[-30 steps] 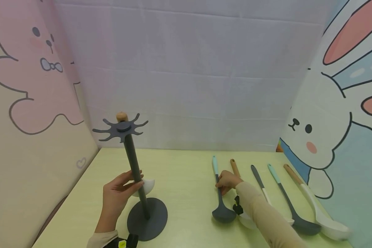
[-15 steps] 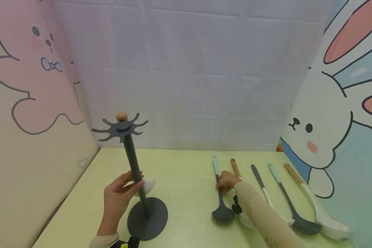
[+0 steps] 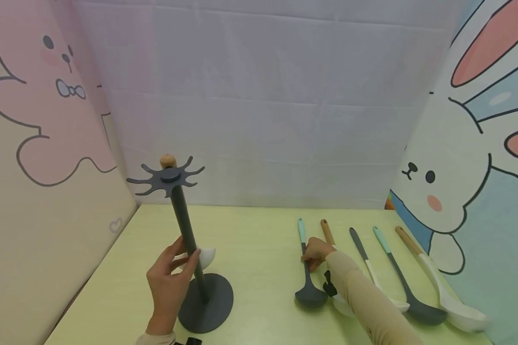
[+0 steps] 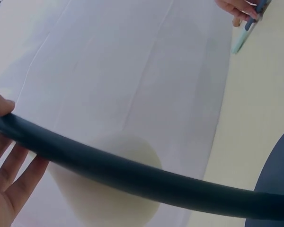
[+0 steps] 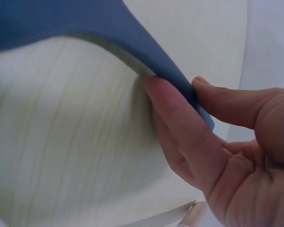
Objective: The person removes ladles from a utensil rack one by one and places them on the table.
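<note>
My left hand (image 3: 171, 280) holds the dark pole of a utensil stand (image 3: 182, 215) between thumb and fingers. The stand has a round base, a ring of curved hooks and a wooden knob on top. Behind the pole, a white rounded piece (image 3: 207, 258) shows in part; the rest of it is hidden. On the right, my right hand (image 3: 317, 254) pinches the dark shaft of a soup ladle (image 3: 311, 296) with a mint handle, its bowl low over or on the table. The right wrist view shows thumb and fingertips on either side of that ladle's shaft (image 5: 170, 71).
Right of the held ladle lie several utensils in a row: a wooden-handled white one (image 3: 326, 232) partly under the right arm, a grey-handled white one (image 3: 359, 244), a mint-handled dark one (image 3: 425, 314) and a large wooden-handled white one (image 3: 462, 314). A pale curtain (image 3: 259, 120) stands behind the table.
My left hand and wrist have shifted slightly to the right while still on the pole. The ladle's handle end has moved very slightly right; the right hand keeps its hold.
</note>
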Available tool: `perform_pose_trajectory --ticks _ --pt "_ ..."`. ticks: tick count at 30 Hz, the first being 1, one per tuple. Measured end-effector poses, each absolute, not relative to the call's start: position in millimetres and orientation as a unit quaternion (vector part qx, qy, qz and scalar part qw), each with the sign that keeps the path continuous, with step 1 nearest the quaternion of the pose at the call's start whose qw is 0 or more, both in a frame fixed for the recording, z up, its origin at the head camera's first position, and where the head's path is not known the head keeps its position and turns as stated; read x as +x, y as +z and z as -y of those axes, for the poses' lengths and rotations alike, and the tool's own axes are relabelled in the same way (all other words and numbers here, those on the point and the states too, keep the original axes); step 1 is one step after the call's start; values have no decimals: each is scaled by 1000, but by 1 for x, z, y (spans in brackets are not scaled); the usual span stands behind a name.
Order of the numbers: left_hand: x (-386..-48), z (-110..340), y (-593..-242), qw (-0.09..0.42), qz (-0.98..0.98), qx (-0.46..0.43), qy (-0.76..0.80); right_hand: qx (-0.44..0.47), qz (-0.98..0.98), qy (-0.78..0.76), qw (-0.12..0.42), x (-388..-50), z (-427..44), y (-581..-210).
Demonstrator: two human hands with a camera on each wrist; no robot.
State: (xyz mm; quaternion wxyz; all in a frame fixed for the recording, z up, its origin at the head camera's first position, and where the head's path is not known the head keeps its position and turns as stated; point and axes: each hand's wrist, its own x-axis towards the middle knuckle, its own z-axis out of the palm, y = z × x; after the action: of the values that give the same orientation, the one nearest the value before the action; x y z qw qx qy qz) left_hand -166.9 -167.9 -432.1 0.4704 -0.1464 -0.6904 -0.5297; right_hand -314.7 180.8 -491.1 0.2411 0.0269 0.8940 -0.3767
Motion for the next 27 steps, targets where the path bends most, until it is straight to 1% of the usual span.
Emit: perform_pose_trajectory --ticks 7,13,21,27 --pt "-168 158 -440 510 687 -94 -509 17 -904 -361 228 -310 -179 -487" --pt "-169 151 -449 510 705 -63 -489 24 -903 -370 218 -312 -181 -486" --pt "-169 149 -452 528 705 -64 -469 23 -910 -355 212 -309 -182 -483" --pt "-169 150 -453 537 712 -59 -448 3 -926 -336 173 -312 -187 -481"
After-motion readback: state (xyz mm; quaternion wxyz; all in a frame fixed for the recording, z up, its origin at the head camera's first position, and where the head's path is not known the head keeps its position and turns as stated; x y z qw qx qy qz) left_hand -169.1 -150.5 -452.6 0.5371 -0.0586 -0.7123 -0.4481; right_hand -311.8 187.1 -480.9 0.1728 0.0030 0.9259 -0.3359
